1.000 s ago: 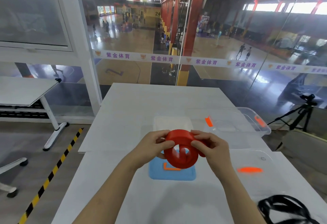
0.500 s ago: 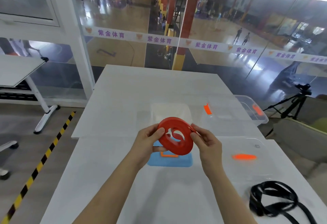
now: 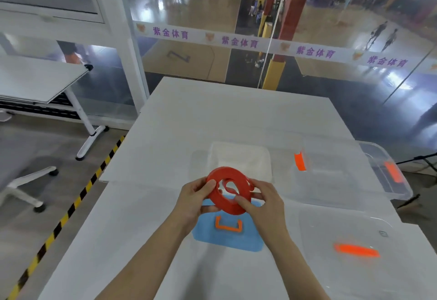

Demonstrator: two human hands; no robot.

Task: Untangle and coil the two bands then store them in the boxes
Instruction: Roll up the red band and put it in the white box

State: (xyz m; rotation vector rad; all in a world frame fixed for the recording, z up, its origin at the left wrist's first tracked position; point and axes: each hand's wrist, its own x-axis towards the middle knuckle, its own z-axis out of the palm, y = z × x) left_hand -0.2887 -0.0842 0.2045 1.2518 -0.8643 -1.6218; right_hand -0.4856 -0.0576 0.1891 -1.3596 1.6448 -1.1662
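Band (image 3: 227,173) over lid (image 3: 227,240), box (image 3: 241,155) behind it

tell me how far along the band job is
Done: the red flat band is wound into a coil. In hand: the left hand and right hand grip it. Left: storing it; the small clear plastic box and the large orange-latched clear box look empty. The second band is out of view.

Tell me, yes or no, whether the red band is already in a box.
No: the left hand and right hand hold the red band above the blue lid.
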